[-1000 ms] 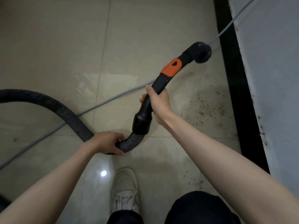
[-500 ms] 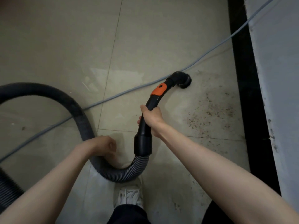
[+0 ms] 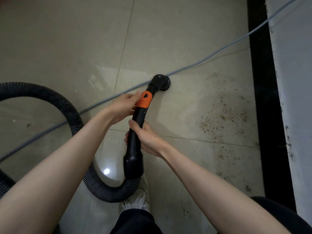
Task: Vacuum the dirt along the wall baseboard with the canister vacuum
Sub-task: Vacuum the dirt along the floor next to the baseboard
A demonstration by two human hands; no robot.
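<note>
Both bare forearms reach forward. Right hand [image 3: 146,139] grips the black wand [image 3: 137,125] mid-shaft, thumb up. Left hand [image 3: 122,105] farther out, fingers at orange collar [image 3: 143,99].

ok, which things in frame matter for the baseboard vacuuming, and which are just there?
In the job:
vacuum wand, held by right hand
left hand at orange collar
nozzle
ribbed hose
dirt
black baseboard

Just there:
grey cable
white shoe
</note>
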